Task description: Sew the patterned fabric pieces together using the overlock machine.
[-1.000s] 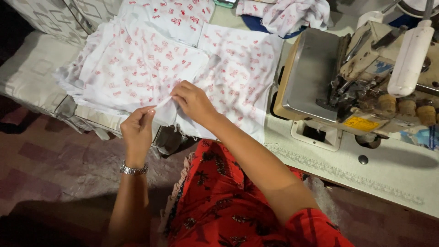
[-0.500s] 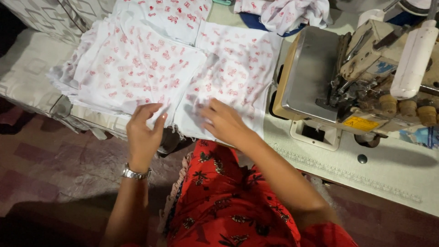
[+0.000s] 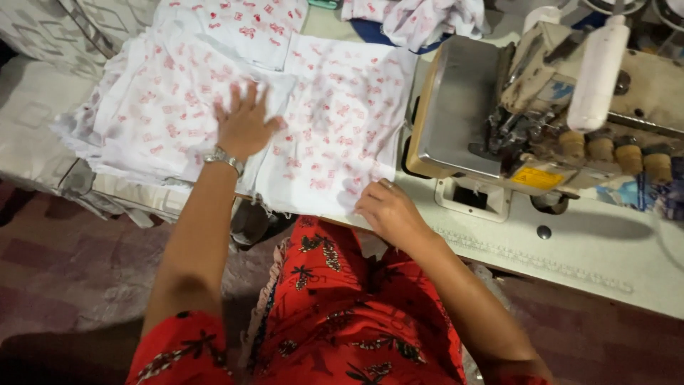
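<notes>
My left hand (image 3: 244, 121) lies flat, fingers spread, on a stack of white fabric pieces with red print (image 3: 160, 114). A silver wristwatch (image 3: 224, 160) sits on that wrist. My right hand (image 3: 385, 210) rests with curled fingers on the near edge of another white red-printed fabric piece (image 3: 338, 121) that lies on the sewing table (image 3: 591, 249). Whether it pinches the cloth I cannot tell. Both arms reach out from red patterned clothing (image 3: 342, 321).
An overlock sewing machine (image 3: 556, 114) with a metal bed and thread cones stands at the right of the table. More printed cloth (image 3: 420, 18) is bunched at the back. A covered surface (image 3: 35, 121) holds the stack at left; tiled floor lies below.
My left hand has moved up from the stack's near edge and now presses flat on top of it. My right hand slid right along the other piece's near edge.
</notes>
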